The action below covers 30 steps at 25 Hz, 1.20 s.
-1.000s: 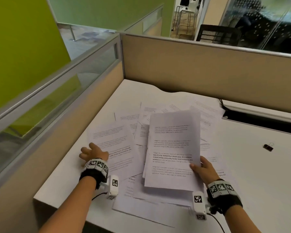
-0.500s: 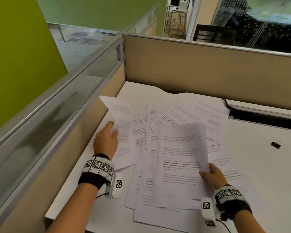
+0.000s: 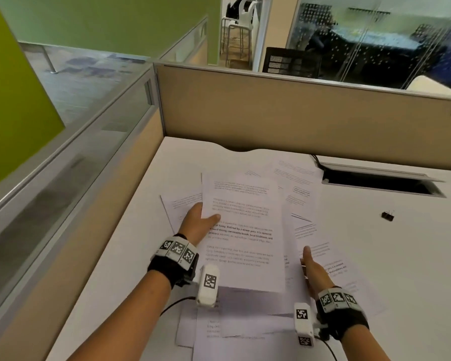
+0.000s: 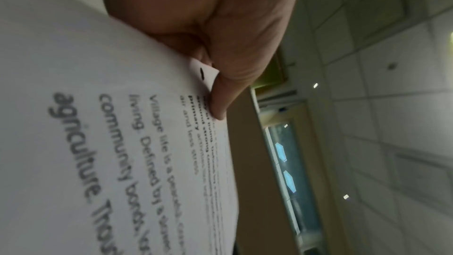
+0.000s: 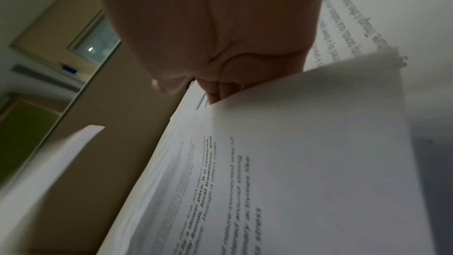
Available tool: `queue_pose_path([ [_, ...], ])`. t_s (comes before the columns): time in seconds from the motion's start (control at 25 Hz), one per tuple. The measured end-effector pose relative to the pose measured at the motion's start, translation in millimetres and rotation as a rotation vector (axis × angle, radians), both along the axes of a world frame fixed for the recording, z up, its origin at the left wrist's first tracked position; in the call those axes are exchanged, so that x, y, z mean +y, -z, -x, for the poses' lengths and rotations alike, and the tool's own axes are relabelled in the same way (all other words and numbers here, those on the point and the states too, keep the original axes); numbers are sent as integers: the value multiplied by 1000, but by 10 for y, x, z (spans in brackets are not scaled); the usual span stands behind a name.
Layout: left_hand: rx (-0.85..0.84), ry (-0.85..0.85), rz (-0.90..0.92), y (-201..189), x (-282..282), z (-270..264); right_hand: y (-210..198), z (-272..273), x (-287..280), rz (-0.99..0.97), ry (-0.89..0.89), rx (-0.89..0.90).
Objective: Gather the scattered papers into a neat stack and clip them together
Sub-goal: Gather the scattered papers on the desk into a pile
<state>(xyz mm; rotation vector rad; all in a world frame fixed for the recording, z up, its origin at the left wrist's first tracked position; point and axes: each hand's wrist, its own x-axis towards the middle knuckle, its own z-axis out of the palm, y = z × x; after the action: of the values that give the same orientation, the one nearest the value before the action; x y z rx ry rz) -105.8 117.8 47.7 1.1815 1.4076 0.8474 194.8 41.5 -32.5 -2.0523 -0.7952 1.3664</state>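
Note:
A bundle of printed papers [image 3: 242, 230] is lifted off the white desk [image 3: 401, 256]. My left hand [image 3: 206, 221] grips its left edge, thumb on top and fingers beneath; the left wrist view shows that thumb pressed on the papers [image 4: 98, 143]. My right hand [image 3: 309, 261] stands edge-on beside the bundle's right side with its thumb raised off the paper. In the right wrist view its fingers [image 5: 220, 88] are tucked under the edge of a loose sheet [image 5: 318, 143]. More loose sheets [image 3: 302, 194] lie spread on the desk. A black binder clip [image 3: 388, 216] lies far right, away from both hands.
Beige partition walls [image 3: 297, 115] close off the desk at the back and left. A dark cable slot [image 3: 380, 182] with a raised lid is cut into the desk at back right. Several sheets [image 3: 219, 327] hang near the front edge.
My left hand lifted a sheet from the left and came across to grip the bundle. My right hand let go of the bundle and moved to the loose sheets on the right.

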Motion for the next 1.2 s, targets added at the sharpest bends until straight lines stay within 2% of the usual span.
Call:
queue_pose_path([
  [0.12,175,54,142,354,-121,-357,-20,-25,-24,17,73,182],
  [0.28,288,145,172,525,-157,-651,-3,-6,-63,-85,-79,41],
  [0.48,542,-18,133,511,390,-590,-193,-352,-141,-251,-81,39],
  [0.64,734,-123,181,460,1091,-463,-195,-825,-131,-288,84,32],
  [0.8,748,-140,299,494,1496,-505,-56,-1108,-47,-263,216,-16],
  [0.92,846,-105,335,632,1596,-530,47,-1172,96,-232,235,-33],
  [1.04,827,-68,380,817,1742,-397,128,-1148,216,-232,240,-45],
  [1.12,774,7,350,848,1768,-342,148,-1140,251,-224,243,-49],
  [1.2,733,23,244,790,1703,-365,164,-1144,253,-221,232,-52],
])
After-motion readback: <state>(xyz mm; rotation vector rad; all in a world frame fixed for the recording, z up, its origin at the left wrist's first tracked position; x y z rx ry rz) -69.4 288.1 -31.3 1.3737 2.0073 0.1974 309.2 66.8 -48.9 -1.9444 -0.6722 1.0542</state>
